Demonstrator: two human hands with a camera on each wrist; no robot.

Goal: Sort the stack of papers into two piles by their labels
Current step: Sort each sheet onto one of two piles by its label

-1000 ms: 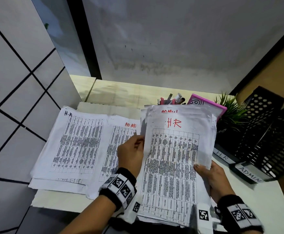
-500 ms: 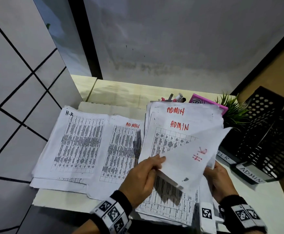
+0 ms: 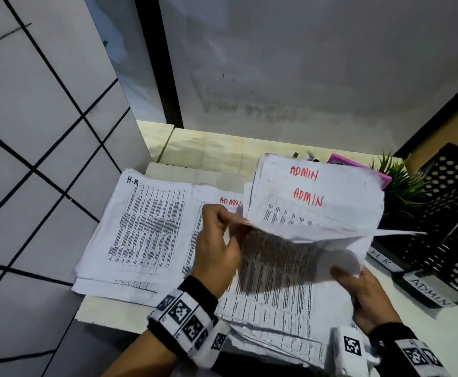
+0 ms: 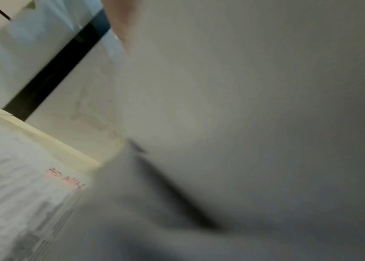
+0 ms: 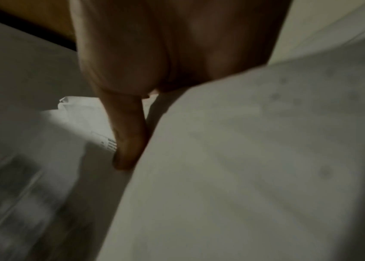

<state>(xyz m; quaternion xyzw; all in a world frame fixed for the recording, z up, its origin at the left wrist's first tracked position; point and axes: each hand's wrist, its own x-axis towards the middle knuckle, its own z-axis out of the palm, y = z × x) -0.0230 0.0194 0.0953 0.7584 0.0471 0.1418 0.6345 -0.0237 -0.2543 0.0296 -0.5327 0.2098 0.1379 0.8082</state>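
Observation:
In the head view a stack of papers (image 3: 317, 186) stands in front of me, with ADMIN in red on its two top sheets. My left hand (image 3: 217, 240) pinches the left edge of a lifted sheet (image 3: 285, 254), which curls over the stack with its printed side down. My right hand (image 3: 358, 292) grips the right edge of the stack (image 5: 244, 159), one finger (image 5: 127, 141) along the paper. To the left lie an HR pile (image 3: 146, 227) and an ADMIN pile (image 3: 222, 201), the latter partly hidden by my left hand. The left wrist view is blurred; the ADMIN pile (image 4: 65, 178) shows there.
Black mesh trays (image 3: 445, 219) labelled HR (image 3: 382, 258) and ADMIN (image 3: 429, 292) stand at the right. Behind the stack are a small plant (image 3: 402, 183), a pink object (image 3: 358, 164) and pens (image 3: 309, 155). A tiled wall closes the left side.
The top sheet marked HR was peeled off the stack by my left hand and is now lifted and curled over leftward. Two ADMIN sheets came into sight beneath it.

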